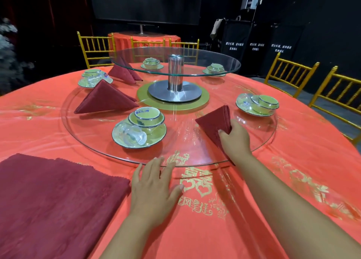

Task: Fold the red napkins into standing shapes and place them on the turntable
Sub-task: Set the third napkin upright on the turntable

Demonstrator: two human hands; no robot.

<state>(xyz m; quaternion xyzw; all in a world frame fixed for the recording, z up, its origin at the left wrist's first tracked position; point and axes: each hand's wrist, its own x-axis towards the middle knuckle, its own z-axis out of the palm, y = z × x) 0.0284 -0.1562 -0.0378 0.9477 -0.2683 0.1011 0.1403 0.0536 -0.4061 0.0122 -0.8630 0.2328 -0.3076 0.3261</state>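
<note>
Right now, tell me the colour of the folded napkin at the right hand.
The napkin is dark red, seen in the head view.

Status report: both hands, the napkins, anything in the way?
Right hand grips folded napkin on the turntable. Left hand flat at its rim. Two napkins already placed; flat stack waits left. Bowl settings flank it, apart.

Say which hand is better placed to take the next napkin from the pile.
Left: the left hand lies open beside the pile; the right hand grips a folded napkin on the turntable.
</note>
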